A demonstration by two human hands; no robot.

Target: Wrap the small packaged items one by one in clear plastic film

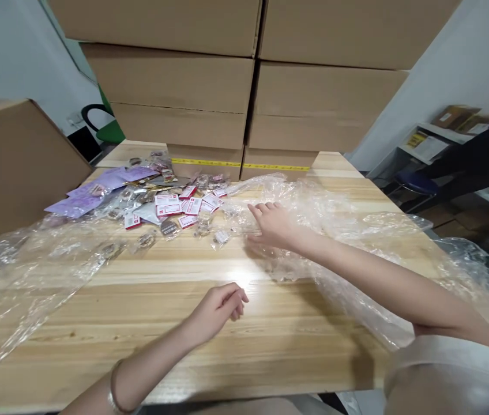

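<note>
Right hand: your right hand [273, 223] is lying flat, fingers released and spread, pressing on the crumpled clear plastic sheet [343, 230] toward the far middle of the surface; it is grasping nothing.
Clear plastic sheet: it is spreading from under your palm across the right side of the surface and hanging over the right edge.
Left hand: your left hand [218, 308] is hovering near the middle of the pale wooden table [236, 346], fingers loosely curled inward; you are not holding anything that I can see.
Small packets: a scattered pile of small clear packets with red-and-white labels [179, 206] is lying just left of your right fingertips, toward the far left.
Purple sheets: flat lilac sheets [97, 190] are lying at the far left corner.
Second plastic sheet: another clear plastic sheet [23, 276] is draping over the left edge.
Background: stacked brown cardboard boxes [244, 86] are standing behind the far edge.
</note>
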